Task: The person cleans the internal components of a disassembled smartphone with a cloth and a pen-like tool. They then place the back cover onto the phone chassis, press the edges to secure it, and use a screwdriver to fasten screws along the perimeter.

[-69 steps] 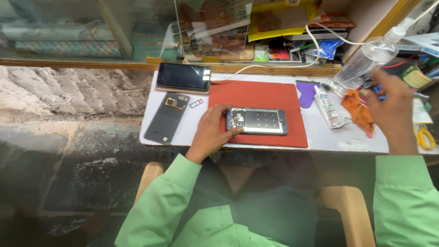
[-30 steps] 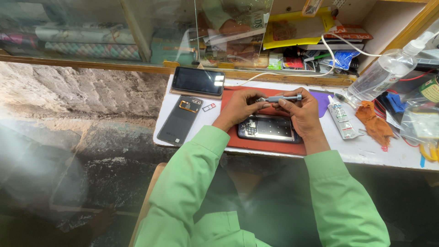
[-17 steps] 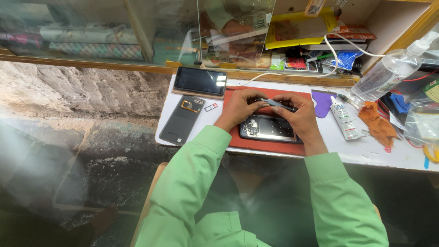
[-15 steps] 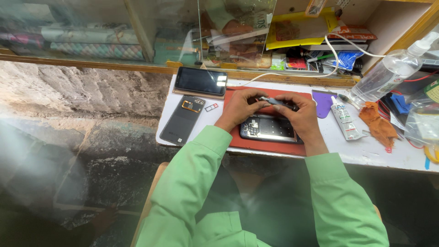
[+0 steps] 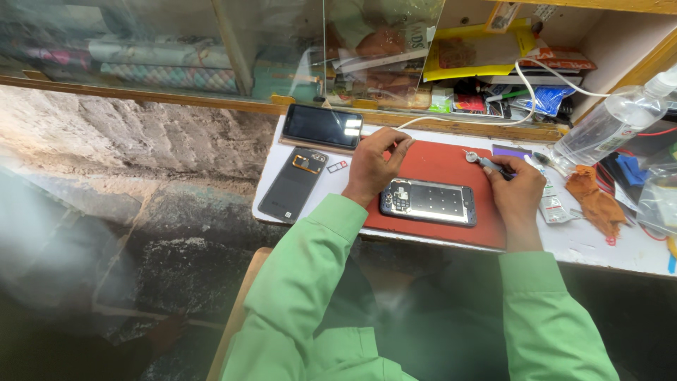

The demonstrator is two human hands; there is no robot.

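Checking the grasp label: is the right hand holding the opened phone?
No. The right hand grips a small screwdriver; the opened phone lies untouched on the red mat.

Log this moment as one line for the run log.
left hand: raised over red mat, holds nothing | right hand: holds small tool | opened phone: flat on mat | back cover: left of mat
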